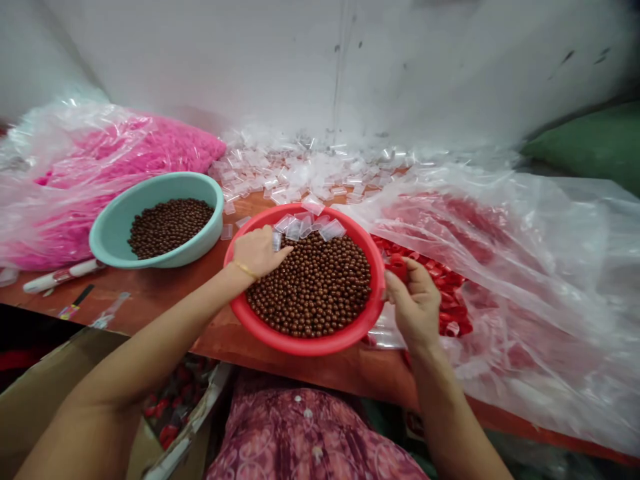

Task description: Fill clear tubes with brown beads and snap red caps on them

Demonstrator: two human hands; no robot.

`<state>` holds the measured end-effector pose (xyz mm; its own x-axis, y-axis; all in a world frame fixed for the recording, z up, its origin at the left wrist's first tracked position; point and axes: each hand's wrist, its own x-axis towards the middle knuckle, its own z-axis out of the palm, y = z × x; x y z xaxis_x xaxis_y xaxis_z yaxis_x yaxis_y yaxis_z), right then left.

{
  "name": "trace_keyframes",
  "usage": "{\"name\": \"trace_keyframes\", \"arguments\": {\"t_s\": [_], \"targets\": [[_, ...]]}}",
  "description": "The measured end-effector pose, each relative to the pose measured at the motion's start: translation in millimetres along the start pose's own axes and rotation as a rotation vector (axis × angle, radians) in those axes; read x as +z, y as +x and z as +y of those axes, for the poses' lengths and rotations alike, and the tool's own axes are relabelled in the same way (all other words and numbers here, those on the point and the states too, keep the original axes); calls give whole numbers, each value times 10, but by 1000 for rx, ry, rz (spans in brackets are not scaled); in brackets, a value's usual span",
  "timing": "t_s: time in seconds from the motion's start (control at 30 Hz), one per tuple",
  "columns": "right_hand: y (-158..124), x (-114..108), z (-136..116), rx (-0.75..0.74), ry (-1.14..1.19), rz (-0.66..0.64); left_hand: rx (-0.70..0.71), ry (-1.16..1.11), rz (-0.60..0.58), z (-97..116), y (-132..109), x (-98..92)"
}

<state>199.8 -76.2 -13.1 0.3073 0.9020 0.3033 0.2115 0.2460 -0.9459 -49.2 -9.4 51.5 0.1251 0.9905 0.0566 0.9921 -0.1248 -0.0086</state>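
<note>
A red bowl (300, 348) full of round brown beads (313, 287) sits in front of me, with several small clear plastic sleeves (333, 231) on the beads at its far side. My left hand (257, 253) reaches over the bowl's left rim. Its fingers are curled, with one clear plastic sleeve (277, 241) between thumb and forefinger; the other fingertips are hidden. Beside the right rim, my right hand (416, 293) pinches a red plastic piece (398, 268). Below that hand lie more red plastic pieces (453, 303), spilling from a clear bag (520, 240).
A turquoise bowl (107, 233) with brown beads stands left. Behind it lies a clear bag of pink pieces (135, 150). Many clear sleeves (320, 167) are heaped along the wall. A white stick-like object (63, 275) lies near the table edge. Below, an open cardboard box (185, 427) holds red-and-dark items.
</note>
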Motion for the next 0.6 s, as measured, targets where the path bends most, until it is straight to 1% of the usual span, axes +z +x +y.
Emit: {"name": "trace_keyframes", "arguments": {"t_s": [0.07, 0.1, 0.17, 0.23, 0.33, 0.4, 0.5, 0.53, 0.6], "targets": [[-50, 164, -91, -7, 5, -22, -16, 45, -105, 65, 204, 67], [-64, 220, -114, -2, -3, -32, -9, 66, -142, 63, 254, 81], [-71, 278, -129, -5, -20, -77, 14, 117, -184, 21, 269, 78], [-60, 288, -127, -21, -36, -131, 53, 171, -208, -37, 224, 67], [-40, 277, -135, -65, -95, -242, 110, 200, -221, -83, 179, 97], [-37, 276, -146, -80, -168, -283, 97, 197, -219, -81, 184, 136], [-25, 284, -173, -60, -218, -276, 60, 174, -201, -60, 166, 134], [-6, 289, -192, -64, -224, -270, 57, 158, -181, -54, 135, 105], [69, 310, -255, -117, -253, -272, 92, 96, -157, -42, 28, 9]]}}
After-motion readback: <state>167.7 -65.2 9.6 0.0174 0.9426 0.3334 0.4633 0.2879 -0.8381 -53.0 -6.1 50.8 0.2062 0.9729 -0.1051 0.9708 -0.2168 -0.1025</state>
